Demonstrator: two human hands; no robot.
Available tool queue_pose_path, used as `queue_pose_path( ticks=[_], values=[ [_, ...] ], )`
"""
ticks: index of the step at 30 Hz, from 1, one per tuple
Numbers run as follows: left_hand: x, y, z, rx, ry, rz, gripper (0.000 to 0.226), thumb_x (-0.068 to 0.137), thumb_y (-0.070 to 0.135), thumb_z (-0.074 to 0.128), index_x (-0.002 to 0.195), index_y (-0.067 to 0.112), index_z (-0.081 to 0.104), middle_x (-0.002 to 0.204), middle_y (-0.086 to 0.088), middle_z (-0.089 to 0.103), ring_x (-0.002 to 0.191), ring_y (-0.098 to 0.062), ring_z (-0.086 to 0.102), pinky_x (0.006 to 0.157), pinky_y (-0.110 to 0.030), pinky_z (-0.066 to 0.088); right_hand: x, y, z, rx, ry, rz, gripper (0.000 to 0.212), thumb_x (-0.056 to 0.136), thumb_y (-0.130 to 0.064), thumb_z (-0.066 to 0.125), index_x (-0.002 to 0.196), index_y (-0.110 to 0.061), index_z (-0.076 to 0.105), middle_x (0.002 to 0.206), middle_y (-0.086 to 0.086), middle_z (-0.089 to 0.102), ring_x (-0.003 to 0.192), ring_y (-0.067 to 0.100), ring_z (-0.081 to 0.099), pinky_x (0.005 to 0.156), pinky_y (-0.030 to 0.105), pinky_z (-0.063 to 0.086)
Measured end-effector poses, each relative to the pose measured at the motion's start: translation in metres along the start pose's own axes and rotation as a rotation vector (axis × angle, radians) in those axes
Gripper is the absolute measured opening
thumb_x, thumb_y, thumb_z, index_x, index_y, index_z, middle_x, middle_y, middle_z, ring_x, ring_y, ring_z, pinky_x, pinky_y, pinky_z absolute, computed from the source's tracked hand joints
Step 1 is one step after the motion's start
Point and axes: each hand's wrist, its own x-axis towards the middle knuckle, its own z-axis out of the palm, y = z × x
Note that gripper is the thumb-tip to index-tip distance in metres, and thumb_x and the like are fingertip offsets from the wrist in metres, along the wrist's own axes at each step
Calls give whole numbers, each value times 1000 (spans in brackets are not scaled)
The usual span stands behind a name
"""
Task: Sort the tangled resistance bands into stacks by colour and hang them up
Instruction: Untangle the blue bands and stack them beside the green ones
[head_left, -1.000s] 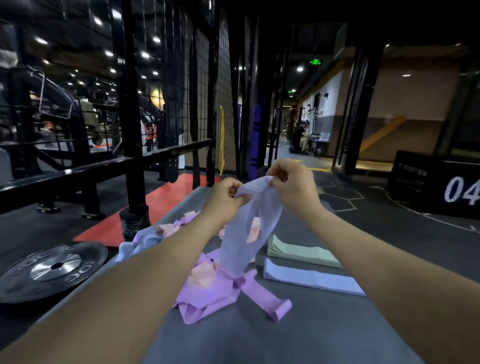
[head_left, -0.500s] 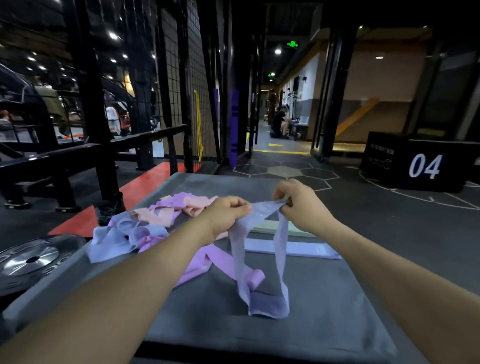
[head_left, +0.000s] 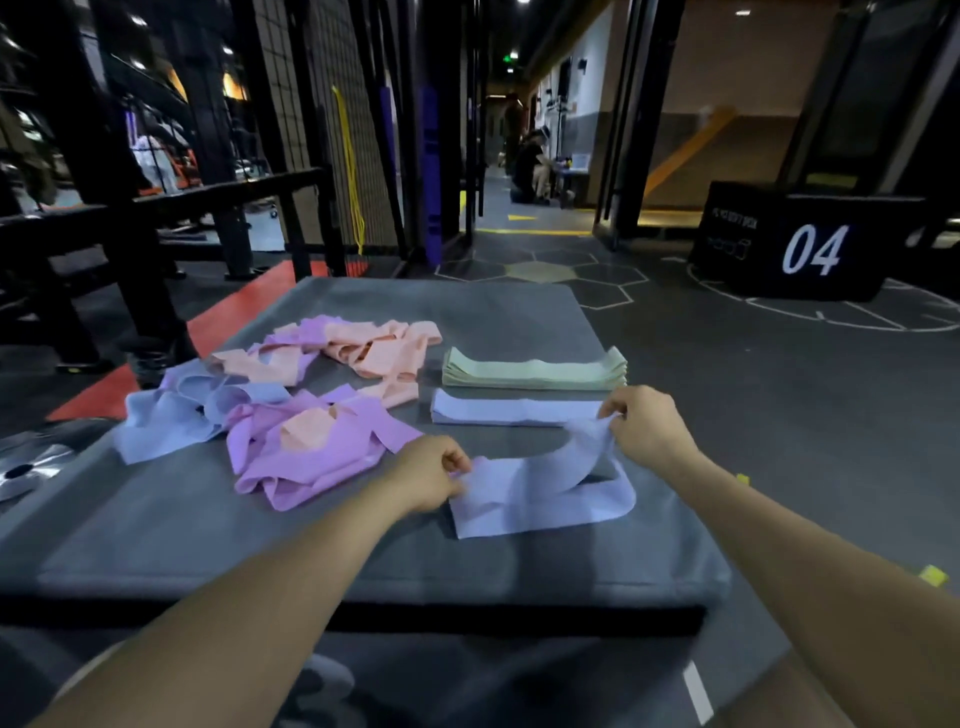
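Head view: two sorted stacks lie side by side on the grey padded counter (head_left: 498, 317) — a green stack (head_left: 535, 370) of several folded bands farther away, and a thinner blue stack (head_left: 511, 413) just in front of it. Left of them sits one tangled heap (head_left: 291, 400) mixing three colours: peach bands at the back, pale blue at the left edge, lilac nearest, with a peach patch showing through the lilac. How many bands are in the heap cannot be told.

One loose blue band (head_left: 540, 493) lies on the near part of the counter, in front of the blue stack. It is a flat, wide loop, matte and pale; its lower run lies flat while the upper run arcs up to the right.

Two hands hold it — the left hand (head_left: 434, 475) has its grip pinched on the band's left end, low at the counter, and the right hand (head_left: 647, 428) pinches the raised right end, fingers curled.
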Motion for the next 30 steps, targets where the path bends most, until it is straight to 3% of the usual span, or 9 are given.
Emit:
queue_pose_path(
  ticks=[5, 8, 12, 15, 17, 19, 21, 26, 30],
  values=[
    [-2, -6, 20, 124, 127, -119, 21, 79, 15, 66, 95, 12, 52, 110, -12, 60, 94, -26, 56, 79, -31, 43, -13, 32, 7, -71, -99, 81, 25, 80, 4, 41, 87, 1, 65, 86, 14, 61, 81, 32, 58, 63, 29, 41],
    [-3, -10, 32, 138, 96, -223, 24, 78, 22, 66, 73, 8, 46, 104, -22, 63, 98, -35, 60, 71, -35, 45, -22, 41, 8, -115, -176, 112, 16, 75, 4, 45, 76, 9, 60, 67, 17, 46, 67, 18, 37, 56, 26, 29],
    [-7, 0, 41, 128, 85, -324, 25, 79, 22, 67, 82, 11, 44, 92, -7, 55, 100, -30, 60, 68, -28, 41, -28, 45, 7, -55, -184, 75, 20, 78, -9, 58, 69, 8, 53, 67, 9, 37, 66, 18, 28, 56, 29, 24],
    [-10, 11, 41, 121, 97, -392, 26, 81, 19, 66, 86, 11, 42, 93, -6, 50, 101, -28, 59, 72, -28, 42, -31, 45, 8, 11, -129, 74, 35, 85, -5, 48, 56, -10, 30, 59, 6, 25, 67, 19, 19, 51, 30, 19],
    [-9, 14, 40, 90, 81, -445, 24, 79, 18, 68, 82, 9, 45, 95, -7, 53, 96, -26, 59, 70, -27, 42, -33, 47, 10, 38, -66, 94, 36, 87, -3, 46, 54, -9, 32, 58, 10, 28, 60, 15, 19, 51, 29, 20],
    [-6, 10, 39, 12, 63, -470, 26, 78, 16, 69, 94, 7, 52, 100, -8, 57, 98, -24, 60, 71, -26, 42, -34, 50, 10, 79, 4, 120, 24, 86, -1, 48, 63, 2, 56, 64, 18, 46, 60, 14, 36, 56, 24, 29],
    [-4, 7, 39, -86, 63, -453, 35, 78, 15, 69, 107, 0, 58, 107, -10, 62, 97, -24, 60, 72, -27, 43, -35, 50, 6, 135, 61, 143, 18, 85, 1, 50, 80, -3, 67, 74, 7, 58, 71, 18, 51, 64, 22, 36],
    [-9, 3, 20, -534, 171, -386, 24, 89, 5, 59, 111, -4, 57, 100, -15, 59, 70, -19, 51, 50, -21, 40, -32, 47, -3, 237, 144, 191, 30, 83, 7, 49, 102, -11, 65, 73, 2, 55, 68, 16, 49, 62, 22, 37],
    [-14, -15, -2, -687, 274, -442, 28, 91, 4, 56, 119, 1, 54, 108, -9, 56, 91, -22, 54, 54, -20, 47, -31, 43, 5, 264, 121, 251, 33, 85, 2, 54, 117, -5, 60, 101, 13, 63, 91, 24, 56, 75, 22, 38]
  ],
)
